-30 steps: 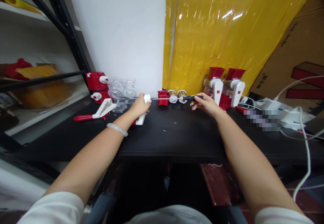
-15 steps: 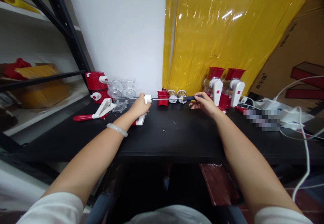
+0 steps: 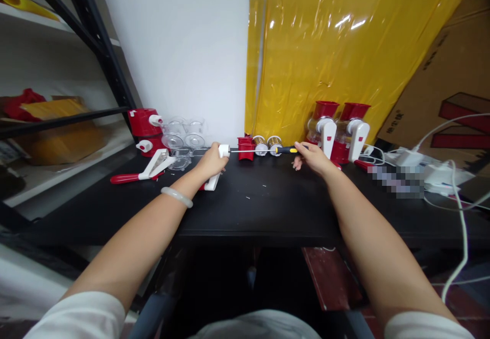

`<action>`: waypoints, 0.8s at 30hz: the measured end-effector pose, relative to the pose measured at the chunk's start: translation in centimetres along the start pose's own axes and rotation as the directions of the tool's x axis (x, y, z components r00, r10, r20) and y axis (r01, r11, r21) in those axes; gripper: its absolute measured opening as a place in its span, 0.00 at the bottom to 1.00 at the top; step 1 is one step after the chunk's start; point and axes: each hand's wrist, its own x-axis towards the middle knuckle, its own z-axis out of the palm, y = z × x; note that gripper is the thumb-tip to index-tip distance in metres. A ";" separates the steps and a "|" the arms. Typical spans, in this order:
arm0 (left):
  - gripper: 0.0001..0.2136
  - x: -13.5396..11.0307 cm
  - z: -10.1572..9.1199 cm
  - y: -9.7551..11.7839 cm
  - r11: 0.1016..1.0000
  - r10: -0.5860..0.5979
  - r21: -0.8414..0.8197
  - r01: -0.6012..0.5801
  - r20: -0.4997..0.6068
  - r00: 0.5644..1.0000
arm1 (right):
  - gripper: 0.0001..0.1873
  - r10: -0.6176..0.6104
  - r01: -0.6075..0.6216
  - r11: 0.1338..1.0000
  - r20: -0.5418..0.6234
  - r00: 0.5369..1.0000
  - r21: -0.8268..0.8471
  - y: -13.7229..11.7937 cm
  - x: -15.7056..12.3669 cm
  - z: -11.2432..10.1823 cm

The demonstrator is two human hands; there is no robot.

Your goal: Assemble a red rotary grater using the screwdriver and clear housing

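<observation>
My left hand (image 3: 213, 161) is closed around a white crank handle (image 3: 223, 150) with a red grip, mostly hidden by the fingers. A long screwdriver (image 3: 287, 150) with a dark-and-yellow handle lies level, its tip at the white end of that handle. At the screwdriver's rear end, my right hand (image 3: 309, 158) pinches it between thumb and fingers. Behind the shaft stand a red plastic part (image 3: 245, 148) and two metal grater drums (image 3: 274, 145). Tiny screws (image 3: 264, 186) lie on the black table (image 3: 283, 206).
Two assembled red-and-white rotary graters (image 3: 325, 129) stand at the right, near white cables (image 3: 461, 226) and a power strip. On the left are red grater bodies (image 3: 144, 127), clear plastic parts (image 3: 184, 134) and another crank handle (image 3: 153, 168). A dark metal shelf (image 3: 95, 38) rises at far left.
The fingers of my right hand have shifted around the screwdriver's handle, showing more of its yellow marking. My left hand and the crank handle stay nearly in place.
</observation>
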 end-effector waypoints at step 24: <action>0.17 0.2 -0.4 0.1 0.999 -0.013 -0.052 0.009 -0.072 0.997 | 0.25 -0.007 0.010 0.999 0.082 0.997 -0.030 0.6 0.0 0.1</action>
